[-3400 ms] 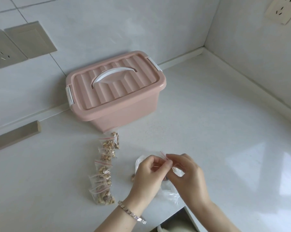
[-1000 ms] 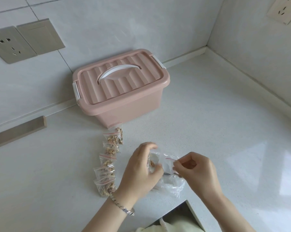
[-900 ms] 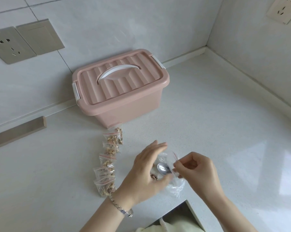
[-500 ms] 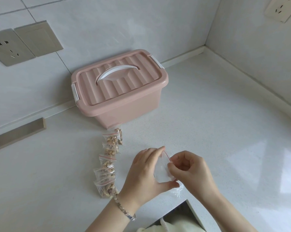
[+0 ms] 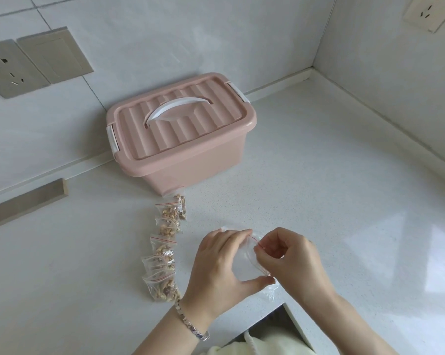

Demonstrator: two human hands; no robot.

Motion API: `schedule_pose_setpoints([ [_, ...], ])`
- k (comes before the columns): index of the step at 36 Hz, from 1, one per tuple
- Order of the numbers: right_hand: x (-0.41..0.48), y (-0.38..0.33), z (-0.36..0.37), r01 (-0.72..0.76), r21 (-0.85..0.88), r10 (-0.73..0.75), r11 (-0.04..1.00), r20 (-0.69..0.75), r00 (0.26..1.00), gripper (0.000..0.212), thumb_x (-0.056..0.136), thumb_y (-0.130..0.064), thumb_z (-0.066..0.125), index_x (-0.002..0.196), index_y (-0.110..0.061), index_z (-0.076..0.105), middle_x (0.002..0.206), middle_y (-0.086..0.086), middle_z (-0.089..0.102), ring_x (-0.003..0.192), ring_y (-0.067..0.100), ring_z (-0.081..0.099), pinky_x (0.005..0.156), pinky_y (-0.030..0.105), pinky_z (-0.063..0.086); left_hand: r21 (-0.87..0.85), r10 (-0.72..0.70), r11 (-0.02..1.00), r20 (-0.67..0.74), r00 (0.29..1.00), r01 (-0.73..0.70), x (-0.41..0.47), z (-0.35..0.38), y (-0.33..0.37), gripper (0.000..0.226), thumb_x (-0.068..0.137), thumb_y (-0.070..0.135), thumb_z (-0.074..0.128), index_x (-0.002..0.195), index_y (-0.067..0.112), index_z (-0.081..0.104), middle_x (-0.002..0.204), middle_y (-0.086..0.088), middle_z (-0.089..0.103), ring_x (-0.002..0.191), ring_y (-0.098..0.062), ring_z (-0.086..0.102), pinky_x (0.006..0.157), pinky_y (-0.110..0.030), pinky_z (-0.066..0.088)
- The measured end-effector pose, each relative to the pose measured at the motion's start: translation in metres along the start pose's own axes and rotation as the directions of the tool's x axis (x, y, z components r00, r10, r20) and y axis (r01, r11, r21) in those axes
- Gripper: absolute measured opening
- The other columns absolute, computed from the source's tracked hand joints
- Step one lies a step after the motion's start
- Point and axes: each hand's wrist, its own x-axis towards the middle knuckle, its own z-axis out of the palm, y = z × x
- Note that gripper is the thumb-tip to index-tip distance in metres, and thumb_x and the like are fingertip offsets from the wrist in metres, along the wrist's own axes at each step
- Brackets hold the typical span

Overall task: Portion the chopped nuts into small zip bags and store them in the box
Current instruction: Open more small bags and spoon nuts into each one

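Note:
My left hand [image 5: 217,270] and my right hand [image 5: 291,260] hold one small clear zip bag [image 5: 245,260] with a red zip line between them, low over the white counter [image 5: 318,188]. The left thumb and fingers grip its left side; the right fingertips pinch its red-lined mouth. What is inside this bag is hidden. More clear plastic [image 5: 270,293] lies under the hands. A row of several small filled bags of chopped nuts [image 5: 165,247] runs from the hands' left toward the pink box [image 5: 180,134], whose ribbed lid with a white handle is on.
The box stands against the tiled back wall. Wall sockets [image 5: 14,67] sit at the upper left, another socket [image 5: 431,11] on the right wall. A grey strip [image 5: 26,201] lies along the wall at left. The counter's front edge has a cut-out corner [image 5: 275,326] beside my wrists.
A spoon and loose nuts seen under my hands a second ago are now covered. Both hands have closed in on the small zip bag and hold it at its mouth.

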Motion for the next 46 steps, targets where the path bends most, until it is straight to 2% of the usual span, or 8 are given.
schedule_pose_setpoints([
  [12, 0.009, 0.018, -0.009, -0.024, 0.136, 0.007, 0.990, 0.126, 0.992, 0.009, 0.082, -0.017, 0.067, 0.074, -0.012, 0.067, 0.065, 0.001, 0.070, 0.060, 0.010, 0.066, 0.058, 0.019, 0.053, -0.031, -0.043, 0.999, -0.026, 0.999, 0.043, -0.011, -0.001, -0.013, 0.038, 0.073, 0.047, 0.062, 0.102, 0.024, 0.059, 0.093, 0.013, 0.066, 0.090, 0.002, 0.053, 0.086, -0.020, 0.042],
  [16, 0.020, 0.073, -0.017, -0.060, -0.175, 0.063, 0.983, 0.011, 0.998, 0.004, 0.084, -0.020, 0.066, 0.085, -0.023, 0.064, 0.081, -0.010, 0.067, 0.075, 0.004, 0.063, 0.077, 0.022, 0.054, 0.009, -0.184, 0.983, 0.039, 0.982, 0.184, -0.024, -0.002, -0.028, 0.046, 0.075, 0.054, 0.056, 0.106, 0.021, 0.063, 0.095, 0.017, 0.064, 0.093, 0.003, 0.052, 0.087, -0.016, 0.039],
  [23, 0.024, 0.145, -0.017, -0.124, -0.634, 0.232, 0.763, 0.089, 0.969, 0.048, 0.086, -0.037, 0.060, 0.129, -0.024, 0.045, 0.125, 0.002, 0.042, 0.119, 0.018, 0.039, 0.094, 0.025, 0.040, -0.087, -0.402, 0.899, 0.227, 0.887, 0.430, -0.045, -0.001, -0.048, 0.057, 0.066, 0.068, 0.054, 0.112, 0.034, 0.052, 0.111, 0.026, 0.046, 0.111, 0.013, 0.033, 0.088, 0.003, 0.024],
  [26, 0.025, 0.158, -0.010, -0.079, -0.737, 0.245, 0.671, 0.120, 0.962, 0.045, 0.087, -0.042, 0.057, 0.126, -0.023, 0.042, 0.121, 0.000, 0.040, 0.114, 0.017, 0.040, 0.094, 0.024, 0.040, -0.117, -0.415, 0.876, 0.316, 0.854, 0.468, -0.047, 0.005, -0.051, 0.055, 0.061, 0.077, 0.053, 0.104, 0.043, 0.049, 0.117, 0.026, 0.037, 0.113, 0.013, 0.030, 0.088, 0.003, 0.023],
  [28, 0.027, 0.162, -0.008, -0.049, -0.764, 0.220, 0.644, 0.123, 0.968, 0.038, 0.089, -0.041, 0.054, 0.121, -0.023, 0.044, 0.118, -0.001, 0.041, 0.111, 0.016, 0.040, 0.093, 0.022, 0.038, -0.123, -0.436, 0.852, 0.373, 0.819, 0.509, -0.049, 0.011, -0.054, 0.038, 0.071, 0.053, 0.068, 0.102, 0.042, 0.050, 0.121, 0.028, 0.027, 0.115, 0.015, 0.024, 0.090, 0.003, 0.020],
  [34, 0.034, 0.169, -0.010, 0.049, -0.799, 0.183, 0.600, 0.196, 0.963, 0.029, 0.092, -0.041, 0.047, 0.112, -0.021, 0.052, 0.115, -0.002, 0.045, 0.108, 0.014, 0.043, 0.094, 0.022, 0.036, -0.145, -0.518, 0.728, 0.525, 0.675, 0.670, -0.043, 0.027, -0.061, 0.031, 0.078, 0.035, 0.070, 0.102, 0.040, 0.052, 0.143, 0.006, 0.020, 0.140, -0.010, 0.012, 0.113, -0.026, 0.016],
  [42, 0.043, 0.154, -0.019, 0.062, -0.781, 0.243, 0.622, 0.267, 0.932, 0.007, 0.094, -0.030, 0.049, 0.095, -0.023, 0.050, 0.101, -0.003, 0.054, 0.093, 0.013, 0.054, 0.078, 0.019, 0.039, -0.098, -0.594, 0.658, 0.542, 0.595, 0.747, -0.039, 0.037, -0.063, 0.042, 0.082, 0.034, 0.066, 0.119, 0.020, 0.054, 0.148, 0.001, 0.017, 0.140, -0.010, 0.012, 0.105, -0.017, 0.012],
  [46, 0.039, 0.153, -0.026, 0.034, -0.701, 0.253, 0.712, 0.301, 0.919, 0.003, 0.091, -0.026, 0.050, 0.088, -0.027, 0.048, 0.092, -0.008, 0.059, 0.084, 0.011, 0.056, 0.065, 0.017, 0.041, -0.117, -0.602, 0.657, 0.513, 0.612, 0.745, -0.041, 0.036, -0.064, 0.029, 0.081, 0.028, 0.068, 0.107, 0.024, 0.057, 0.127, 0.012, 0.032, 0.127, -0.003, 0.030, 0.094, -0.006, 0.017],
])
